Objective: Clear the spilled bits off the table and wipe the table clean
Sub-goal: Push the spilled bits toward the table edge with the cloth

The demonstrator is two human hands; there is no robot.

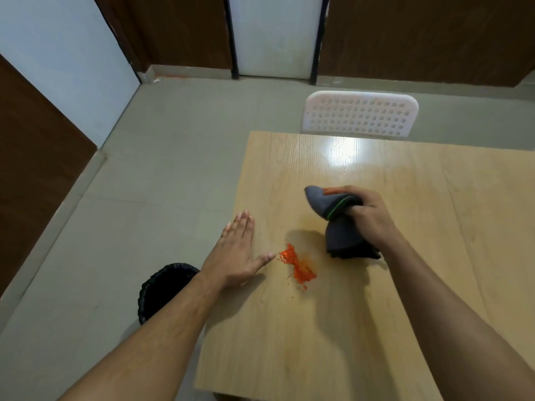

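Tabletop (376, 314): pale wood, filling the lower right of the frame.
Spilled bits (296, 266): a small orange-red heap near the tabletop's left edge, centre of the frame.
Left hand (236, 251): flat, fingers straight, at the tabletop's left edge; thumb tip just beside the bits.
Right hand (369, 217): fingers curled round a bunched grey cloth (338, 227), right of the bits.
Bin (162, 290): black, on the floor at lower left, under the left forearm.
Chair (359, 115): white, perforated back, at the tabletop's far edge.
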